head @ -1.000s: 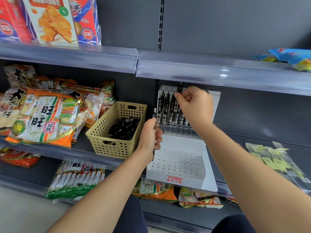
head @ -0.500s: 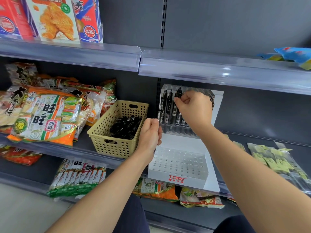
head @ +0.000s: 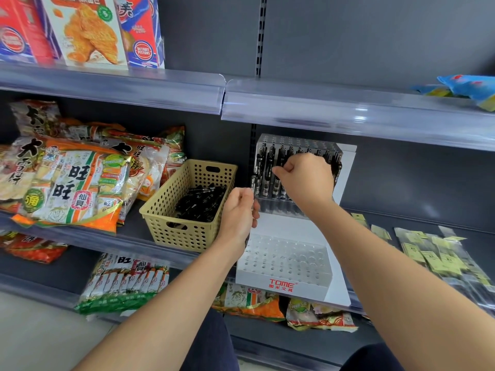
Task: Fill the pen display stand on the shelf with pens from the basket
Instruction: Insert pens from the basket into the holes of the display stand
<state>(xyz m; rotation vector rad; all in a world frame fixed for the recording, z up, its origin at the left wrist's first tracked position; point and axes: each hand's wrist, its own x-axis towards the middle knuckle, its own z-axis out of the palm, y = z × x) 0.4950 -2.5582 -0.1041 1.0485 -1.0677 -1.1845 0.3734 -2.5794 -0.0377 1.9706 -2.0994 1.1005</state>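
At perforated stand [head: 284,259] | right hand [head: 306,180] pinches black pen [head: 276,187] | left hand [head: 238,212] grips pen [head: 253,184]

The right grip [head: 308,180] pinches a black pen [head: 276,183] standing among others in the top tier of the pen display stand [head: 345,167]. The left grip [head: 238,212] curls round a second pen [head: 253,188], between the stand and the beige basket [head: 187,231] of loose pens [head: 201,202].
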